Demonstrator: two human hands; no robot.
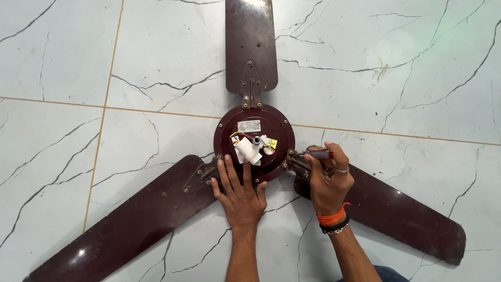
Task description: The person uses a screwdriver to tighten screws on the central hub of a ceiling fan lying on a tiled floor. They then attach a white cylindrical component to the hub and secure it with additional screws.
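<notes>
Our left hand (240, 194) lies flat, fingers spread, pressing on the lower rim of the fan motor housing (254, 141). Fingertips reach onto the round maroon casing; the palm rests on the floor (156, 52). Our right hand (327, 180) is curled shut around a screwdriver (317, 154), its handle held between thumb and fingers, the tip aimed left toward the bracket (295, 160) where the right blade (396, 214) meets the housing. We cannot tell whether the tip sits in a screw. A ring shows on one finger; orange thread and a bead band circle that wrist.

The ceiling fan lies on the floor, motor at centre. On the housing: a white plastic connector block (247, 150), short coloured wires, a small label. Three dark maroon blades radiate: top blade (251, 44) upward, left blade (125, 224) toward lower left, right blade toward lower right. Floor is pale marble-pattern tile with dark veins and tan grout lines.
</notes>
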